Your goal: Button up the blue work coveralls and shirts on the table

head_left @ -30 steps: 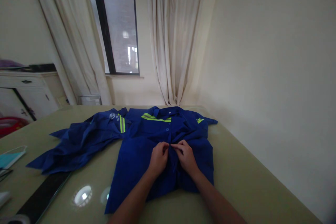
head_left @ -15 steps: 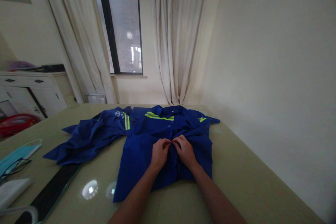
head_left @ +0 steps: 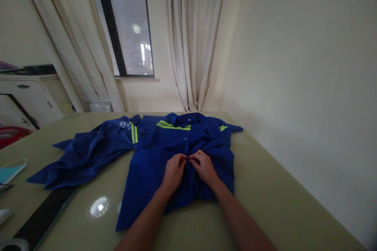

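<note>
Shirt (head_left: 144, 176) of deep blue cloth lies spread, front up, across the centre of the frame, its collar (head_left: 188, 117) at the far end and its hem nearest us. We have both bare hands on it, just below the middle of the frame. Our left hand (head_left: 172, 170) pinches the front opening between thumb and fingers; our right hand (head_left: 204, 168) pinches the same spot from the other side, so that the fingertips nearly meet. What small part sits between them is too fine for us to tell. Just above, we see a round button (head_left: 185, 139) on the front, and higher up a yellow-green stripe (head_left: 173, 126) across the chest.

At centre left, crumpled blue cloth (head_left: 88, 153) with a white gear-like mark and another bright band lies against the shirt; we cannot tell whether it is a sleeve or a separate garment. Part of it rests over the end of a black strip (head_left: 44, 219) at lower left. Near the left edge we see a light-blue face mask (head_left: 10, 173). All this lies on a glossy greenish table (head_left: 265, 192). Beyond it, pale curtains (head_left: 194, 39) flank a dark-framed window (head_left: 128, 23) at upper left.
</note>
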A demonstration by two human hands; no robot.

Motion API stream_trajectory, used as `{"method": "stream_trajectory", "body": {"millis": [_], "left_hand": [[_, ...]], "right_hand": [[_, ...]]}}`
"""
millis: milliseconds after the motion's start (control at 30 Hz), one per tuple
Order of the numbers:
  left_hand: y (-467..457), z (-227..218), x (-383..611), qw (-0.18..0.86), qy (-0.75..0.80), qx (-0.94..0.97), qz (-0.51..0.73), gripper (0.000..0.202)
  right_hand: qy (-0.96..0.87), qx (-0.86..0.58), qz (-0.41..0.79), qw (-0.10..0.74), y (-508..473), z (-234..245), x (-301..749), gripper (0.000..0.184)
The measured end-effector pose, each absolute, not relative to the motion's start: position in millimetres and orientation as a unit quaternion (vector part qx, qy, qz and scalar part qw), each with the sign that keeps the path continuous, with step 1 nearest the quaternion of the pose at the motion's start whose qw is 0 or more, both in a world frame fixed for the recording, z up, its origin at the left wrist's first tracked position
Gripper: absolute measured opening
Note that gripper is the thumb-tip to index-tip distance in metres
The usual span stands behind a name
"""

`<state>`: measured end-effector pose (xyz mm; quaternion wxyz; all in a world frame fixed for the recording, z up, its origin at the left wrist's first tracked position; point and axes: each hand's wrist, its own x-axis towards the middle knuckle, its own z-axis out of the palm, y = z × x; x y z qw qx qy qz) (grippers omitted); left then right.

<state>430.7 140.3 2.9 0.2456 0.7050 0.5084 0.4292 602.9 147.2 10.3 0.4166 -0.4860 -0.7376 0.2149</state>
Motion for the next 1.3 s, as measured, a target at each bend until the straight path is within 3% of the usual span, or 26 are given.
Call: {"method": "stream_trajectory", "body": {"millis": [200,533,700,900,1300], "left_hand": [[138,6,432,0.223,0.506,0.717,0.424,0.018],[138,11,430,0.253,0.509,0.702,0.428,0.015],[143,9,432,0.256,0.520,0.692,0.430,0.019],[148,11,433,0.248,0.533,0.681,0.437,0.011],[141,10,433,0.257,0.512,0.685,0.450,0.019]], "right_hand": [[-0.755,-0.448,0.230,0.420,144,13,608,0.025],[-0.709,-0.479,0.281,0.435,143,11,604,0.018],[-0.703,-0.514,0.237,0.430,149,9,596,0.008],[-0.700,-0.515,0.205,0.451,149,11,591,0.010],[-0.699,-0.480,0.224,0.480,140,20,591,0.013]]}}
